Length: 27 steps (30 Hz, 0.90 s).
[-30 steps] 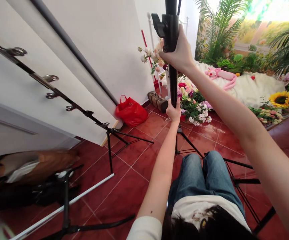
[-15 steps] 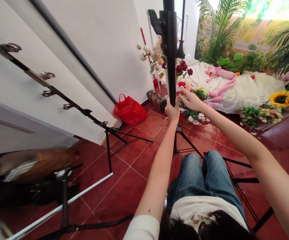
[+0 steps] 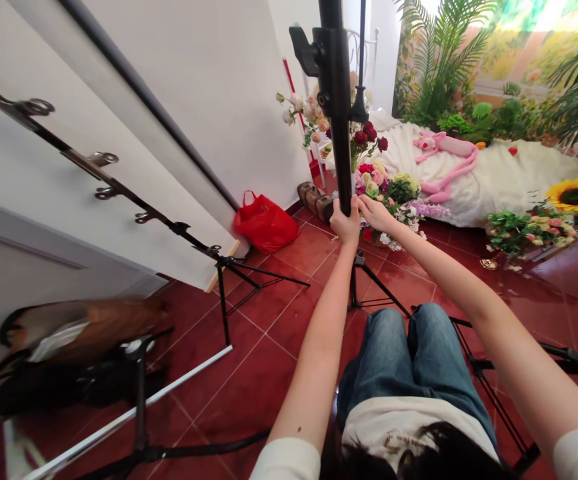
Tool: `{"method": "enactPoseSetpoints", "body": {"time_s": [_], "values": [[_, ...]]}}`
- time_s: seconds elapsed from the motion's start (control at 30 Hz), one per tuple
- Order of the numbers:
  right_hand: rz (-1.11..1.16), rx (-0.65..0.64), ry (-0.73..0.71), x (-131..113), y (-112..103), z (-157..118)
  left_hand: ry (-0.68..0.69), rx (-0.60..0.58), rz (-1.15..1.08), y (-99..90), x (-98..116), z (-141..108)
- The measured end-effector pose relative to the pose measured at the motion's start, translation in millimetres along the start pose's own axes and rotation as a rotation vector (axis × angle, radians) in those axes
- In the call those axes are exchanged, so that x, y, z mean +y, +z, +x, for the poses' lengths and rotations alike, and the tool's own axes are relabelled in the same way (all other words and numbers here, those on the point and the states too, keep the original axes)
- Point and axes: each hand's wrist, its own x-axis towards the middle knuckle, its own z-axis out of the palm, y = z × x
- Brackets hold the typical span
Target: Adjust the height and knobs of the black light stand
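- Left hand (image 3: pixel 345 223) closed tightly around the lower end of a black light-stand pole (image 3: pixel 339 133); right hand (image 3: pixel 376 215) in a narrow curl beside it, with fingertips (image 3: pixel 361 203) at the pole, though how firmly they press is hard to tell. The pole rises almost upright, tilting slightly, past the top of the view.
- Far left: blurred brown bag (image 3: pixel 83 330) and black bag (image 3: pixel 69 390) on the floor, near a black tripod stand (image 3: pixel 141 400).
- Above them, a white wall panel (image 3: pixel 93 227) carries a black rail (image 3: pixel 99 167) with metal clips.
- Red plastic bag (image 3: pixel 266 223) sits against the white wall on glossy red floor tiles (image 3: pixel 269 333).
- Brown boots (image 3: pixel 315 202) lie just left of the hands.
- Under the hands, a second tripod base (image 3: pixel 361 287) stands above blue jeans (image 3: pixel 409 360).
- Beyond the hands, artificial flowers (image 3: pixel 383 193) are heaped on the floor.
- Further right, a pink plush panther (image 3: pixel 443 157) lies on a white fur rug (image 3: pixel 499 180), below palm fronds (image 3: pixel 443 60).
- Far right: a sunflower (image 3: pixel 576 195) above leafy greenery (image 3: pixel 523 230).
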Motion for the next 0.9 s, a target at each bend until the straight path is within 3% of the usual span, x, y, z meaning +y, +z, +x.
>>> {"method": "enactPoseSetpoints", "body": {"time_s": [0.2, 0.3, 0.4, 0.57, 0.7, 0.9], "values": [[0.693, 0.138, 0.338, 10, 10, 0, 0.01, 0.004, -0.057, 2.9, -3, 0], [0.95, 0.146, 0.37, 12, 16, -8, 0.011, 0.008, -0.067, 4.1, -4, 1], [1.055, 0.191, 0.376, 13, 25, -12, 0.007, -0.007, -0.082, 5.0, -6, 1], [0.881, 0.316, 0.366, 14, 33, -4, 0.011, -0.002, -0.071, 4.8, -8, 1], [0.585, 0.264, 0.316, 13, 25, 5, 0.007, -0.01, -0.068, 3.7, -5, 1], [0.362, 0.177, 0.466, 12, 22, 29, -0.006, 0.013, -0.01, 1.5, -1, 0]]}}
